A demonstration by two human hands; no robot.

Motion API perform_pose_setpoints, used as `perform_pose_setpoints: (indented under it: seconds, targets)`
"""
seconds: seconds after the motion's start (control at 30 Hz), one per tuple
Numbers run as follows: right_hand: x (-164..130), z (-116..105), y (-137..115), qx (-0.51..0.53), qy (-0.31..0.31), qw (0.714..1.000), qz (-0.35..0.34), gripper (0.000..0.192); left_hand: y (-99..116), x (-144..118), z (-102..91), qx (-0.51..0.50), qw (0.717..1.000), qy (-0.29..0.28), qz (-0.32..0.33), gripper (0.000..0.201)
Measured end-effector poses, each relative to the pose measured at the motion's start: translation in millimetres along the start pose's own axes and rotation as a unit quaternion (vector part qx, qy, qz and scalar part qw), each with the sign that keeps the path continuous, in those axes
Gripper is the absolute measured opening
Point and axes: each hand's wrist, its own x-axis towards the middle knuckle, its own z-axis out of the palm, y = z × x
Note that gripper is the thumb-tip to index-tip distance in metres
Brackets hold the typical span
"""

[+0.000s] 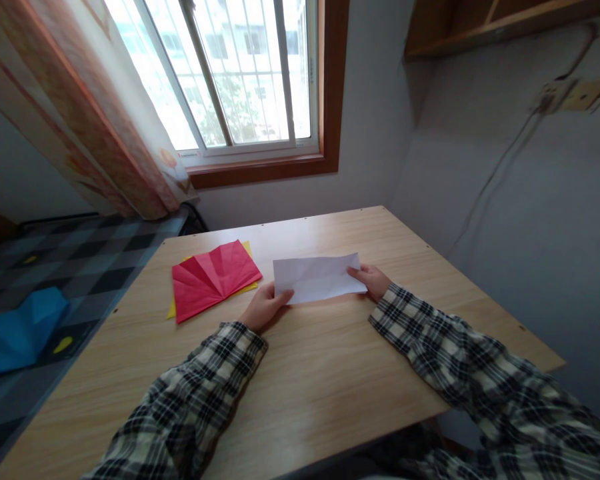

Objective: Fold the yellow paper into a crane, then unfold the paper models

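A white sheet of paper, a wide oblong with faint creases, is held up just over the wooden table. My left hand grips its lower left corner, thumb on the near face. At the right end, my right hand pinches the sheet the same way; the fingers behind the paper are hidden. Left of my left hand lies a red paper with fan-like creases. Yellow paper sticks out from under it.
Left of the table is a surface with a checked cloth, bearing a creased blue paper. Behind the table are a window and a curtain. A cable hangs from a wall socket at right, near a wooden shelf.
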Motion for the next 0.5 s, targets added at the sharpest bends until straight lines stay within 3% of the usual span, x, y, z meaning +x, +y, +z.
perform_pose_setpoints:
  seconds: [0.3,0.5]
  targets:
    - [-2.9,0.9,-3.7,0.017,-0.033,0.999,0.005,0.036,4.5,-1.4,2.0,-0.133,0.989,0.007,-0.059,0.046]
    - [-3.9,-0.5,-3.4,0.003,-0.029,0.999,0.016,0.036,-5.2,3.6,1.4,-0.194,0.979,0.008,-0.063,0.05]
